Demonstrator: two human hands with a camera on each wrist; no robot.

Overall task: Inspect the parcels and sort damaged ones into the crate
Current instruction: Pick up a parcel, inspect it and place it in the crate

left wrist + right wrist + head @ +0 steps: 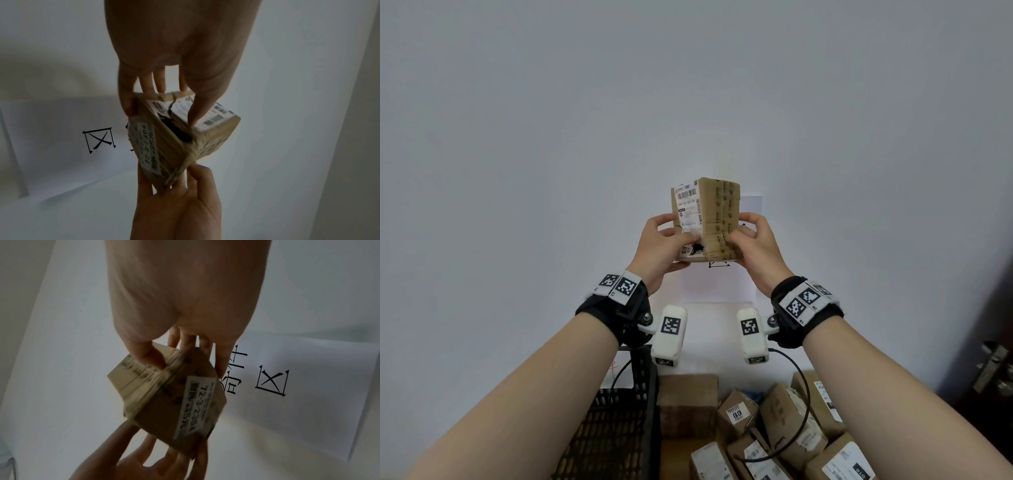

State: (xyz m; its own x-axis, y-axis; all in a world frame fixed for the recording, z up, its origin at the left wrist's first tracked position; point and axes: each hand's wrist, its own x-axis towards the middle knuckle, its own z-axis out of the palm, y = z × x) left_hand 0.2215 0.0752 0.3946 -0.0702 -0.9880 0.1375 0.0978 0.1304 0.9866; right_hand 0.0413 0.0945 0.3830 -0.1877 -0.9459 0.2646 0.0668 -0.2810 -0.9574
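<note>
Both grips clasp taped cardboard parcel (705, 219): left hand (659, 245), right hand (753, 243); torn dark hole (180, 131) in label.

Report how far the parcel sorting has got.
Done: nothing visibly sorted; what shows of the black crate holds no parcel. In hand: the left hand and right hand hold one taped parcel up; a dark torn hole shows in its labelled face, so it looks damaged. Left: crate it, then check the parcels on the table.
</note>
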